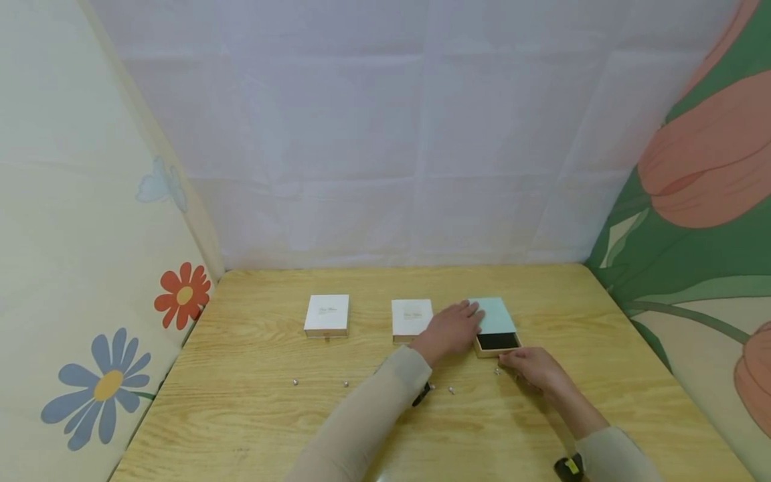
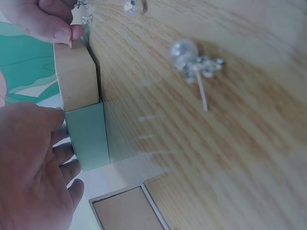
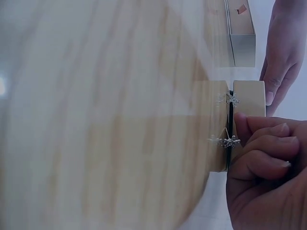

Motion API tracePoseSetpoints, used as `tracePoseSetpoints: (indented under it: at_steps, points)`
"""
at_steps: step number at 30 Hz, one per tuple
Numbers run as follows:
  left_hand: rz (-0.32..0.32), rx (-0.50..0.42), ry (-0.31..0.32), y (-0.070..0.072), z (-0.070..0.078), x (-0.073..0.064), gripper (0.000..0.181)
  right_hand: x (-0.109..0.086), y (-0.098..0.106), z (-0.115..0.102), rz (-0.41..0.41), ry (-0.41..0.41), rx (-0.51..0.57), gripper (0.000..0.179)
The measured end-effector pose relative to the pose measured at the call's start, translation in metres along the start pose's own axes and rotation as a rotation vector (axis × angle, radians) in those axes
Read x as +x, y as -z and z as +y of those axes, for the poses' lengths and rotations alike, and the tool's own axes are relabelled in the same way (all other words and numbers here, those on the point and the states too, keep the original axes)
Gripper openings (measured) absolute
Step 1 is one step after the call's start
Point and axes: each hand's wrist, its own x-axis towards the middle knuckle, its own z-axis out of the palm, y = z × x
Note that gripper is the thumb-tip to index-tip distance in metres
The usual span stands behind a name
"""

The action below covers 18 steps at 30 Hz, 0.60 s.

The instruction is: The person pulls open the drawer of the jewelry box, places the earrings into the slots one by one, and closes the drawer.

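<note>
Pinching a small tab [image 2: 70, 45], the right hand [image 1: 535, 366] holds the drawer [image 1: 490, 353] of the one mint box [image 1: 496, 314], while the left hand [image 1: 454, 326] lies on the box's top, fingers extended, seemingly steadying it against the pull. One wood-grain table [image 1: 271, 288] lies beneath the mint box. Left of the mint box sit two closed white boxes [image 1: 327, 313], spaced apart, likely so each stays reachable. The drawer juts partway from the mint box's front. Smallest are silvery earrings [image 1: 451, 390], at least five, one just before the mint box, others farther left, probably spread to stay separate.
</note>
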Motion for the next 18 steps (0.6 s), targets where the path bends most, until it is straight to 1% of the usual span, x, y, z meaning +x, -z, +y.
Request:
tracePoseSetpoints:
  at_steps: [11, 18]
  points:
    - [0.003, 0.005, -0.005, -0.0027, -0.0001, 0.001, 0.052, -0.004, -0.0015, 0.0017, 0.007, 0.016, 0.015, 0.029]
    - [0.004, 0.042, -0.01, -0.0038, 0.0007, 0.0025, 0.052, -0.005, -0.0018, 0.0029, 0.008, 0.025, 0.018, 0.029]
